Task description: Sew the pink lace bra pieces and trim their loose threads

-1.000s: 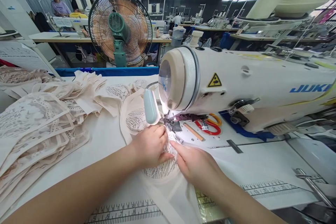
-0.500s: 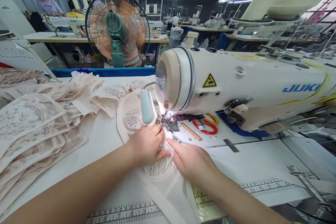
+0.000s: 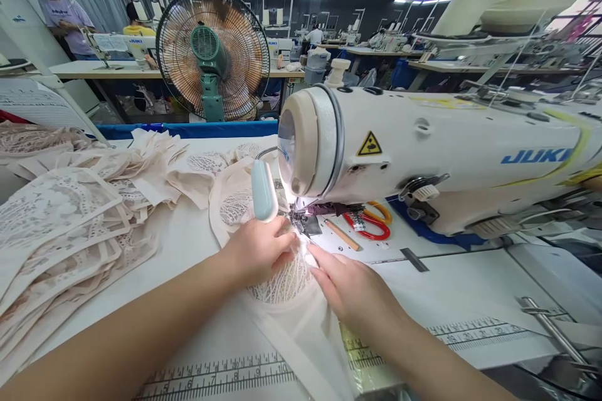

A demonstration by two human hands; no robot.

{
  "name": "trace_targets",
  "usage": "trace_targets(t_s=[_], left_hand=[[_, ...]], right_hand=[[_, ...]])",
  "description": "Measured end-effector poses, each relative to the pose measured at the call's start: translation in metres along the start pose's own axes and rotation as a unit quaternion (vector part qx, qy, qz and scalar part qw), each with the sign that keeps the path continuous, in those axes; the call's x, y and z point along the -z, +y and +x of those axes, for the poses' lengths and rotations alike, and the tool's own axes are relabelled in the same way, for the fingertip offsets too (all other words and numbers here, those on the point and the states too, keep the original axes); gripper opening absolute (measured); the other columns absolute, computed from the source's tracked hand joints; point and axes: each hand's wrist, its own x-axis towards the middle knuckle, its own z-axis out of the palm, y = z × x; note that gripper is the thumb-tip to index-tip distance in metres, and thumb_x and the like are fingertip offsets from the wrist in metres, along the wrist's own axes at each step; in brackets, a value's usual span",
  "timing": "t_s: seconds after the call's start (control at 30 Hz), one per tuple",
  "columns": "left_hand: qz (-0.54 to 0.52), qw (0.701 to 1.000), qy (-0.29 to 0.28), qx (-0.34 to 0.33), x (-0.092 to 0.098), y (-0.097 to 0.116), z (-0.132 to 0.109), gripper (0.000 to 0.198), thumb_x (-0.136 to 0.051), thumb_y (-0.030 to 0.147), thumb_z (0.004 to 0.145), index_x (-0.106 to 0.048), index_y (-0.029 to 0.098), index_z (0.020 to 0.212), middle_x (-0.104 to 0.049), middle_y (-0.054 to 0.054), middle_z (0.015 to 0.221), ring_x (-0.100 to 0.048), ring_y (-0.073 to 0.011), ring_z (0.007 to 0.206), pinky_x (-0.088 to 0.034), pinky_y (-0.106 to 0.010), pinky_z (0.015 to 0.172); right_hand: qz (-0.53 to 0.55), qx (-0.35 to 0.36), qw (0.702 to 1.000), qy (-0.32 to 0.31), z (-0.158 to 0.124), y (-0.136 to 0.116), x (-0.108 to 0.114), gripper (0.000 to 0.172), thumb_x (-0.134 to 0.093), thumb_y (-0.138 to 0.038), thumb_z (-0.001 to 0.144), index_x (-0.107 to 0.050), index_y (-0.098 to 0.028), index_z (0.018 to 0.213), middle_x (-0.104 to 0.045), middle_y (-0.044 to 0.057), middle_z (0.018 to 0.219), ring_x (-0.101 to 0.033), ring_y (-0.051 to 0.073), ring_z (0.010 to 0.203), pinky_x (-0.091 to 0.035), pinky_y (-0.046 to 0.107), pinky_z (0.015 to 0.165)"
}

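Note:
A cream garment piece with a lace panel [image 3: 286, 286] lies under the needle area [image 3: 299, 220] of a white sewing machine [image 3: 404, 119]. My left hand [image 3: 256, 250] is closed on the lace just left of the presser foot, fingers bent and partly hidden from view. Just in front of the foot, my right hand [image 3: 352, 285] pinches the right edge of the same piece between thumb and fingers. A small lamp [image 3: 263, 191] lights the stitching spot from the left. Past the needle, more of the garment's lace spreads out on the table.
Stacked lace pieces [image 3: 61, 225] cover the table's left side. Red-handled scissors [image 3: 371, 229] and a wooden stick [image 3: 342, 235] lie under the machine arm. A printed ruler strip [image 3: 226, 376] runs along the front. Behind the table stands a fan [image 3: 211, 53]; a person [image 3: 70, 19] is at far left.
My left hand has shifted slightly left, its thumb drawn in. My right hand has moved a little right and down along the fabric edge. The view has turned slightly left.

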Motion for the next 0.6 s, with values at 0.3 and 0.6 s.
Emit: trace_targets(t_s=[0.3,0.6], left_hand=[[0.028,0.994,-0.107,-0.017,0.016,0.008,-0.035,0.089,-0.054,0.075,0.063,-0.044,0.019,0.132,-0.033,-0.018,0.144,-0.026,-0.0383,0.133,-0.008,-0.064,0.105],[0.032,0.993,-0.115,0.0,0.014,0.003,-0.033,0.083,-0.048,0.074,0.071,-0.042,0.021,0.134,-0.031,-0.015,0.146,-0.026,-0.0349,0.134,-0.005,-0.058,0.108]], right_hand=[[0.079,0.068,0.994,-0.032,-0.018,0.007,-0.001,0.033,-0.047,-0.011,0.084,-0.057,-0.017,0.116,-0.059,0.009,0.099,-0.057,0.022,0.084,-0.047,0.033,0.072],[0.019,0.062,0.998,0.005,-0.01,0.006,-0.005,0.024,-0.05,-0.016,0.085,-0.06,-0.019,0.106,-0.059,0.006,0.088,-0.056,0.021,0.076,-0.045,0.03,0.062]])
